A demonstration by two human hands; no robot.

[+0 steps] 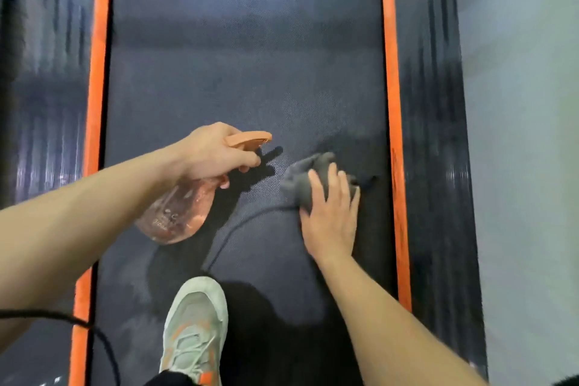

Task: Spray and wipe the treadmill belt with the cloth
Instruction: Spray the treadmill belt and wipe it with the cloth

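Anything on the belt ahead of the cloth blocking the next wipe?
Nothing visible: the belt ahead of the grey cloth under the right hand is bare. The shoe and a thin dark cord sit behind it.

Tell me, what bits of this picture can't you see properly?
All in the head view:
- Print on the spray bottle: too small and blurred to read.
- The bottle's trigger: hidden by the left hand gripping it.
- The treadmill belt beneath the cloth: covered by the cloth and by the right hand pressing on it.
- The belt's ends: cut off by the top and bottom edges.
- The shoe: heel end lost at the bottom edge.
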